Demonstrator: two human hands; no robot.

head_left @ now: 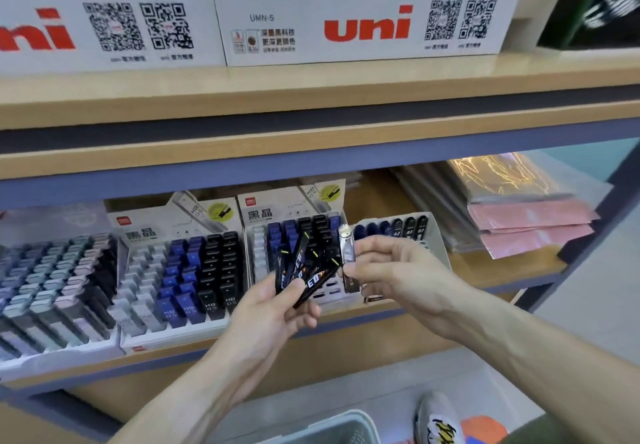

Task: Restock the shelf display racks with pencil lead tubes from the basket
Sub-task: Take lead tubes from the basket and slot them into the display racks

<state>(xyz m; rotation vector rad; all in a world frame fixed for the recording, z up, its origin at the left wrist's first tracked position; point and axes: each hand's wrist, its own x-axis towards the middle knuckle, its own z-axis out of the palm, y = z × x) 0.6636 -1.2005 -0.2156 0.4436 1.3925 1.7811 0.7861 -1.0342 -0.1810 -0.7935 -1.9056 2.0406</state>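
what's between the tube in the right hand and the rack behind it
Nothing visible: the right hand pinches a clear tube just in front of the middle rack. The black tubes fanned in the left hand sit beside it.

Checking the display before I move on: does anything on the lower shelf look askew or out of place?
The small white cardboard rack at the right end sits turned at an angle, unlike the two squared-up racks left of it. The pink plastic-wrapped packs beside it are stacked unevenly, corners fanned out. Nothing looks spilled or damaged.

Bright even light, soft blur, wide-angle bending at edges
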